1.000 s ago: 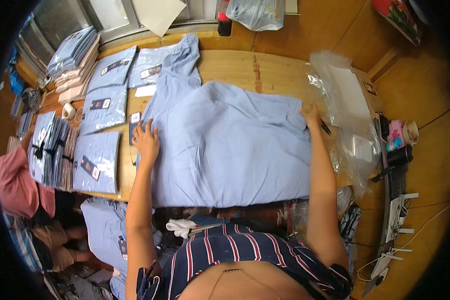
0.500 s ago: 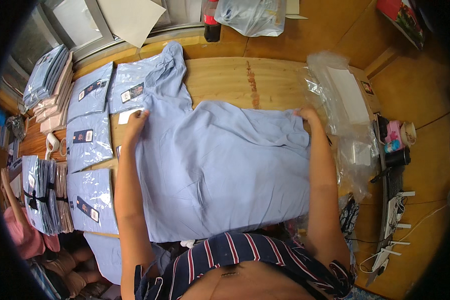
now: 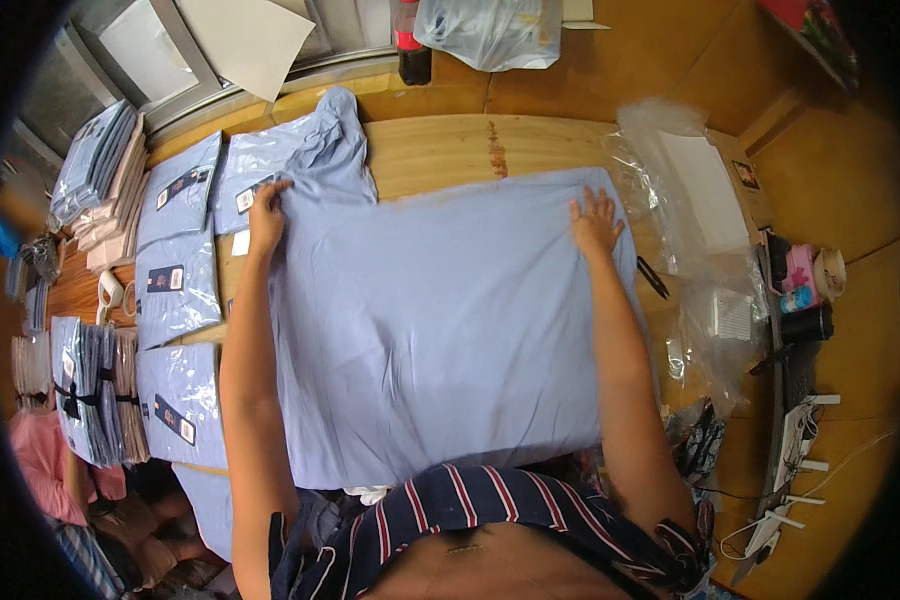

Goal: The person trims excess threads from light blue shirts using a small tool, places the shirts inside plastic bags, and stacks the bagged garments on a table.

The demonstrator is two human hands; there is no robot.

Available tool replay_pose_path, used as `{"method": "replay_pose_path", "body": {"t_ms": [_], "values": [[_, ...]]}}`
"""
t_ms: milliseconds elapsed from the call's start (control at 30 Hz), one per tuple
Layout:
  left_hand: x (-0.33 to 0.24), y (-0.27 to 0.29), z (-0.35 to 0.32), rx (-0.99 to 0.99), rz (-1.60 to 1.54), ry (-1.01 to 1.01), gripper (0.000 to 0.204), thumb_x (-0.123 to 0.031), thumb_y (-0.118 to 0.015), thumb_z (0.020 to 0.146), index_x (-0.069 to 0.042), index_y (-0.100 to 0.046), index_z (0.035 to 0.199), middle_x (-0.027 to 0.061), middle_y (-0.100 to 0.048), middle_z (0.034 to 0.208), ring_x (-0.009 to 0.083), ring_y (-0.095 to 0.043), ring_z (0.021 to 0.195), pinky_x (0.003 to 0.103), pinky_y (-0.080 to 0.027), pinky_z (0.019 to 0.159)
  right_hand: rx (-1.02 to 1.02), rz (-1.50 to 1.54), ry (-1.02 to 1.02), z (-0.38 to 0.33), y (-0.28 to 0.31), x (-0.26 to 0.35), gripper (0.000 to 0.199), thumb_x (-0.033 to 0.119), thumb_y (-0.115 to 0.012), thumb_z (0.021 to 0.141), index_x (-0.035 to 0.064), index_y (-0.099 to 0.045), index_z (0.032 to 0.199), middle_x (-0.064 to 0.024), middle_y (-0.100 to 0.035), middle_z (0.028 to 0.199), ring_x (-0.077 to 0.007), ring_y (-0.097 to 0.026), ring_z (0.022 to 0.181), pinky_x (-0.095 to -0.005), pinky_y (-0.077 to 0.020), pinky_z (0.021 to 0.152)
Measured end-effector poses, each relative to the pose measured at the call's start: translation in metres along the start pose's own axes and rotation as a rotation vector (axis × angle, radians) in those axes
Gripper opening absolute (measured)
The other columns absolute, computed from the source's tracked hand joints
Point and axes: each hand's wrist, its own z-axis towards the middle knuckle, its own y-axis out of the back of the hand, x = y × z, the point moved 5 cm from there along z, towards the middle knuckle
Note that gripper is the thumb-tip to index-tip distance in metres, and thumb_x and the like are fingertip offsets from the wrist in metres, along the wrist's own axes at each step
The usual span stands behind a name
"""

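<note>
A light blue shirt [image 3: 450,320] lies spread across the wooden table in front of me, its body mostly flat with soft creases toward the near edge. At its far left, a bunched sleeve [image 3: 332,150] reaches over a bagged shirt. My left hand [image 3: 265,220] is at the shirt's left edge, fingers bent together on the cloth. Palm down, my right hand [image 3: 597,225] rests on the far right corner with its fingers spread.
Several bagged blue shirts [image 3: 177,290] with dark tags lie at left, beside folded stacks [image 3: 95,385]. Clear plastic bags [image 3: 660,180] and a black pen [image 3: 653,278] are at right. A cola bottle [image 3: 414,45] stands at the back. Another person's pink sleeve [image 3: 45,450] shows lower left.
The shirt's far right part has been drawn out flat and squared toward the far side. My right hand has gone from pinching the cloth to lying spread on it; my left moved slightly farther away.
</note>
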Motion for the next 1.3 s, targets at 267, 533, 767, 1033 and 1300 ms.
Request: {"method": "replay_pose_path", "body": {"t_ms": [267,533,767,1033,1300], "values": [[-0.087,0.022,-0.079,-0.044,0.879,-0.086,0.038,-0.028,-0.051,0.079,-0.006,-0.050,0.110,0.0212,-0.053,0.104,0.0358,-0.052,0.089,0.042,-0.042,0.077,-0.141,0.115,0.062,-0.028,0.040,-0.068,0.033,0.006,-0.046,0.075,0.0075,-0.054,0.108,-0.0145,-0.048,0.116,-0.0301,-0.043,0.109,-0.0384,-0.0378,0.087],[-0.128,0.072,-0.275,-0.087,1.080,0.338,0.046,-0.036,-0.054,0.077,-0.003,-0.049,0.108,0.0224,-0.049,0.109,0.0388,-0.045,0.102,0.044,-0.036,0.087,-0.141,-0.021,-0.012,-0.123,0.066,-0.176,0.032,0.008,-0.044,0.083,-0.0018,-0.047,0.113,-0.0215,-0.045,0.116,-0.0352,-0.040,0.110,-0.0398,-0.0347,0.091],[-0.111,0.080,-0.435,-0.668,0.432,0.740,0.057,-0.031,-0.055,0.080,0.007,-0.034,0.115,0.0266,-0.042,0.112,0.0327,-0.037,0.108,0.048,-0.028,0.093,0.133,-0.200,-0.301,-0.254,0.117,-0.166,0.053,0.039,-0.054,0.079,-0.0044,-0.048,0.110,-0.0244,-0.038,0.119,-0.0386,-0.039,0.109,-0.0426,-0.0340,0.090],[-0.126,0.032,-0.435,0.657,0.000,1.057,0.025,-0.014,-0.054,0.076,-0.002,-0.053,0.098,0.0111,-0.058,0.083,0.0250,-0.052,0.070,0.035,-0.042,0.063,0.423,0.676,-0.280,-0.284,0.087,-0.221,0.050,0.027,-0.054,0.083,-0.0074,-0.040,0.116,-0.0194,-0.044,0.118,-0.0276,-0.043,0.106,-0.0327,-0.0308,0.092],[-0.203,0.126,-0.293,0.404,-0.351,0.740,0.032,-0.014,-0.052,0.077,-0.003,-0.047,0.107,0.0115,-0.053,0.098,0.0249,-0.052,0.080,0.035,-0.043,0.069,0.250,1.896,0.533,-0.203,0.204,-0.218,0.052,0.008,-0.052,0.081,0.0002,-0.028,0.127,-0.0152,-0.036,0.126,-0.0240,-0.037,0.114,-0.0369,-0.0272,0.098]]}}
